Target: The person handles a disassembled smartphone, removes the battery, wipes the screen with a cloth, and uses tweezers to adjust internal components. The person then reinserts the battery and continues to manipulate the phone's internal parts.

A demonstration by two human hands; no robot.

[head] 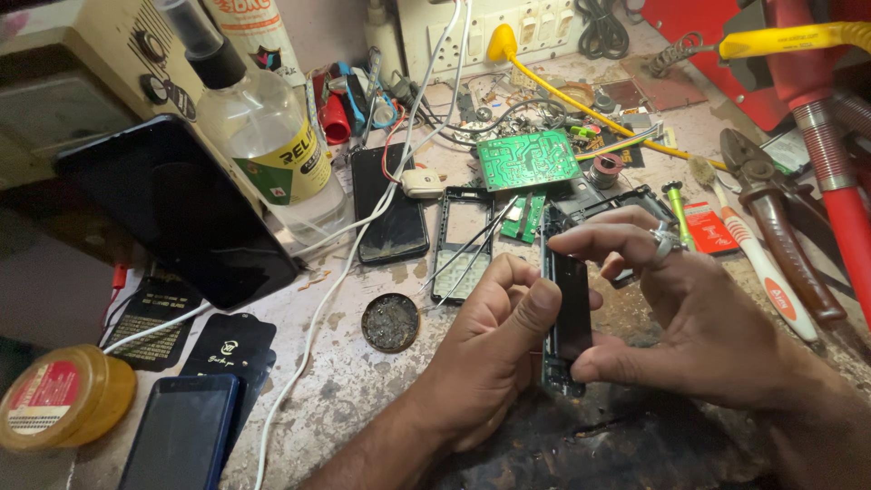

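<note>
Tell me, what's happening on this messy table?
A person is holding a small black phone part up on its edge with both bare hands. The left hand pinches it from one side, and the right hand, which wears a ring, grips it at top and bottom. Behind it on the worn workbench lie an empty phone frame, tweezers, a green circuit board and a clear bottle.

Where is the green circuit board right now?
In the head view the green circuit board lies upper centre on the bench, behind the empty phone frame and beyond both hands, with a solder spool just to its right.
</note>
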